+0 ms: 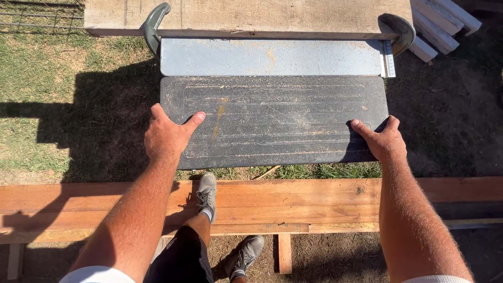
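Head view, outdoor work site, one person, bare hands

Item: black platform [277, 120], long, flat and rectangular, with a ribbed top, raised border and rounded corners. Its surface is dusted with pale sawdust and marked by a yellowish streak left of centre. It lies level, crosswise before the person, above the grass [47, 78], with its far edge against a grey metal panel [270, 56].

Hands: left hand [166, 137] closed over the near left corner, thumb on top, fingers wrapped out of sight below. Right hand [384, 140] closed likewise over the near right corner. Both arms are outstretched.

Step in hand, as judged: the platform is gripped at both ends; whether it bears on anything beneath cannot be told.

Next move, as judged: any shift calls for an even hold at both corners, the top kept level, and care over the timber planks [314, 202] that lie across between the person and the platform.

Surroundings: pale board [251, 15] beyond the panel; a curved metal bracket [153, 23] at each end of it; steel rule [388, 57] at the panel's right edge; white battens [440, 23] at the far right; grey shoes [207, 194] below, one stepped onto the planks
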